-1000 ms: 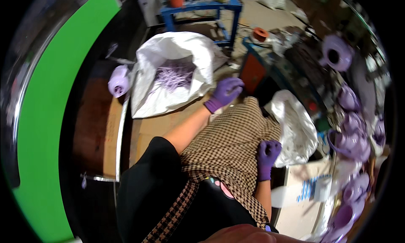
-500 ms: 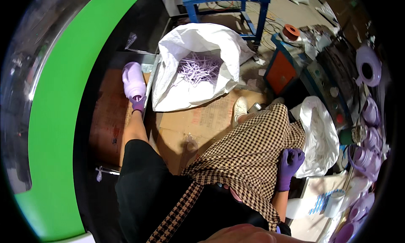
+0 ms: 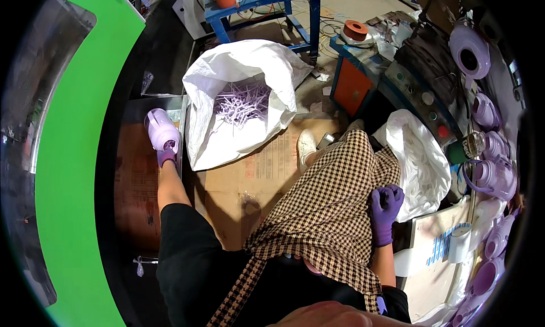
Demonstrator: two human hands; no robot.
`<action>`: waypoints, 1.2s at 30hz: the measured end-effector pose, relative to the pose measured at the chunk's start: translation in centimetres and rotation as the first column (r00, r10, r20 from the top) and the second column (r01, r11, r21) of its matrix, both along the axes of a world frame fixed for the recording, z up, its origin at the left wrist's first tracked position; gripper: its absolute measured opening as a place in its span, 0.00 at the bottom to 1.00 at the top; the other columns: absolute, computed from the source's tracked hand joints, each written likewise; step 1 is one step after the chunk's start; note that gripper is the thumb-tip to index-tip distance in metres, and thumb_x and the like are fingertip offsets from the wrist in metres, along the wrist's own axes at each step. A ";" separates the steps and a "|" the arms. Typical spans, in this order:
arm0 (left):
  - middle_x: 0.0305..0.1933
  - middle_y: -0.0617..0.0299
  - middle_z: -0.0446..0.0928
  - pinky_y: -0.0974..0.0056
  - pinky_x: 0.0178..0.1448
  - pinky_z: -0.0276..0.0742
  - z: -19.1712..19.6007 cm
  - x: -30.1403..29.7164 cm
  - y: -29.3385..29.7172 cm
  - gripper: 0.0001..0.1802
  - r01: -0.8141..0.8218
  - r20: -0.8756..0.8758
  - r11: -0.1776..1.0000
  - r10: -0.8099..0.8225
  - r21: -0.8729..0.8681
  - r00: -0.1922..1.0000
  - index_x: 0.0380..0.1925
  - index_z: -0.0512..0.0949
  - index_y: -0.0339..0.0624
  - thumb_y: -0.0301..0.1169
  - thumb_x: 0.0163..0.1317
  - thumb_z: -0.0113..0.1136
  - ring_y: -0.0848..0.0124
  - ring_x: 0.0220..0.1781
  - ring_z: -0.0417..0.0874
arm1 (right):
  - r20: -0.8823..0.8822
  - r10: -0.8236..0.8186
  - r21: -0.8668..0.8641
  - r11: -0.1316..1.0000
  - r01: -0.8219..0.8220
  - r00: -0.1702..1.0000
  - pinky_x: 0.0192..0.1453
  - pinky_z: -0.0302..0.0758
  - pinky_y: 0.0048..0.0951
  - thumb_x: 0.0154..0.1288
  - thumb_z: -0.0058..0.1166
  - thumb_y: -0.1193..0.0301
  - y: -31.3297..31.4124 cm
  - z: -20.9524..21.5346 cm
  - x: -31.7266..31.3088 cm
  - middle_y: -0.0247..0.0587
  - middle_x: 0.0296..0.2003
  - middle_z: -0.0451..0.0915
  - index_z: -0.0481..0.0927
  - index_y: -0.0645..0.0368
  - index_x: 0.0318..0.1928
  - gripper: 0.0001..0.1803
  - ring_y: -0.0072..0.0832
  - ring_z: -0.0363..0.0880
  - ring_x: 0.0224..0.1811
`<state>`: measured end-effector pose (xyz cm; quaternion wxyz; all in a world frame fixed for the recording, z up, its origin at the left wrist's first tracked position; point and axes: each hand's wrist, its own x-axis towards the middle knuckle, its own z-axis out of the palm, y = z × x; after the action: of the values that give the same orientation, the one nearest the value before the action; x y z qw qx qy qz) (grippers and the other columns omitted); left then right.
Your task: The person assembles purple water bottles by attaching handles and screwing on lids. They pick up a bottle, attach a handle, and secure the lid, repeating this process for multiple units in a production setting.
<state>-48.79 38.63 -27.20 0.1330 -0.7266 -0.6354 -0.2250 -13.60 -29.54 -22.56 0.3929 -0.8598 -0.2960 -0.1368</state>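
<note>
My left hand (image 3: 166,156), in a purple glove, grips a lilac plastic jug body (image 3: 161,128) by its open end, with fingers at the mouth. The jug is tilted, its rounded base pointing up and away, above a brown surface (image 3: 136,182) next to the green machine. My right hand (image 3: 387,204), also gloved in purple, rests beside the checked apron (image 3: 335,190) with its fingers curled in. Whatever those fingers may hold is hidden. Just right of the left hand stands an open white sack (image 3: 213,148) with thin lilac plastic sticks (image 3: 243,104) inside.
A green machine panel (image 3: 71,173) curves along the left. Behind the sack stands a blue metal bench (image 3: 309,20). To the right are a second white sack (image 3: 423,168), a control box with buttons (image 3: 420,94), a white paper roll (image 3: 458,246) and several lilac jugs (image 3: 497,178).
The view has shifted, so most things sit further left. The jug in my left hand has tilted, its mouth now more toward the sack. My right hand stays curled by the apron.
</note>
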 end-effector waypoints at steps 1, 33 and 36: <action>0.55 0.51 0.82 0.54 0.63 0.76 0.1 -1.8 -0.4 0.33 -0.065 0.099 0.984 0.082 -0.166 0.992 0.66 0.70 0.50 0.50 0.64 0.62 0.56 0.60 0.82 | -0.005 0.010 -0.008 1.000 -0.010 1.000 0.57 0.71 0.40 0.57 0.69 0.72 -0.1 -0.2 0.2 0.46 0.43 0.74 0.81 0.58 0.36 0.09 0.43 0.72 0.52; 0.51 0.56 0.84 0.53 0.64 0.74 10.6 -5.4 -12.0 0.29 0.664 -0.132 0.700 -0.655 0.263 0.744 0.50 0.81 0.48 0.44 0.48 0.79 0.58 0.58 0.83 | -0.081 0.069 0.179 0.982 -0.054 0.994 0.57 0.73 0.40 0.56 0.69 0.73 -0.3 0.5 0.2 0.44 0.44 0.76 0.82 0.57 0.40 0.11 0.42 0.74 0.51; 0.54 0.53 0.82 0.52 0.59 0.79 18.7 3.7 -22.6 0.47 0.855 -0.081 0.434 -0.878 0.286 0.473 0.59 0.75 0.40 0.48 0.40 0.83 0.52 0.54 0.84 | 0.107 0.156 0.123 0.978 -0.169 0.982 0.56 0.76 0.38 0.55 0.69 0.76 0.9 4.8 -0.9 0.47 0.52 0.76 0.82 0.58 0.50 0.20 0.41 0.76 0.54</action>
<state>-45.06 16.00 -8.53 0.0773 -0.9116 -0.1380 -0.3793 -14.46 -28.64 -17.79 0.4439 -0.7973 -0.3743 -0.1649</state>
